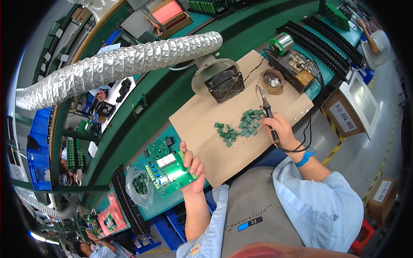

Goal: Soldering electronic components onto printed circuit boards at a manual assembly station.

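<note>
My left hand point(195, 168) grips a green circuit board point(171, 172) by its right edge, tilted above the bench. White relays and small blue parts stand on the board's face. A second green circuit board point(157, 148) lies just behind it. In my right hand point(282, 129) is a soldering iron point(269, 116), its tip pointing up and away from me. The iron's black cable hangs beside my wrist, which wears a blue strap point(305, 158). Between the hands, several small green square pieces point(248, 124) lie scattered on the brown cardboard sheet point(202, 116).
A fan point(224, 86) stands behind the pieces, under a silver duct point(129, 60). At the back right are a round pot point(271, 81), a solder spool point(282, 43) and black slotted racks point(314, 47). A plastic bag of green parts point(140, 185) sits left. Other people work nearby.
</note>
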Tool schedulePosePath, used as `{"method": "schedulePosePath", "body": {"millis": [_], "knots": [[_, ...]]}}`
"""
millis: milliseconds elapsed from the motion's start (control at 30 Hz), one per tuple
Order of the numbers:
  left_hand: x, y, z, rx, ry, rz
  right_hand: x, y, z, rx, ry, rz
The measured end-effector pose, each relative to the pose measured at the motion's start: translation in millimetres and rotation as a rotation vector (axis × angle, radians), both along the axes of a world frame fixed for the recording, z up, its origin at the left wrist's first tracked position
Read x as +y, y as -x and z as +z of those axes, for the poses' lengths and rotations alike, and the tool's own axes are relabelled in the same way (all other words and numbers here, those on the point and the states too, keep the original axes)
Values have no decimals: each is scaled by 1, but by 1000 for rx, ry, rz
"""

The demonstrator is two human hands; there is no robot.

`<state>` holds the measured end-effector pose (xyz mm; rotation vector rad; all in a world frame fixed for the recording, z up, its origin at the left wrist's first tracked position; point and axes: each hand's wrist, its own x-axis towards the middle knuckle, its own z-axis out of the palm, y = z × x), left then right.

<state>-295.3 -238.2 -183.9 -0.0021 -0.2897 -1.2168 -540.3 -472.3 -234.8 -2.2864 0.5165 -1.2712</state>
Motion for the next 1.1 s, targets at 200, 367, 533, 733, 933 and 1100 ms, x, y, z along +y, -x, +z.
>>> {"method": "schedulePosePath", "body": {"millis": [200, 367, 533, 733, 933, 1100], "knots": [[-5, 9, 9, -51, -92, 16, 1, 8, -2, -9, -1, -5], [-16, 7, 11, -81, -218, 45, 7, 7, 5, -90, -132, -29], [-33, 14, 12, -125, -231, 28, 17, -3, 36, -273, -542, 41], [-54, 28, 11, 16, -209, -82, 18, -5, 35, -465, -597, 95], [-58, 35, 9, -19, -171, -108, 23, -3, 39, -469, -635, 141], [-57, 37, 4, -28, -206, -82, 23, -4, 37, -501, -666, 165]]}}
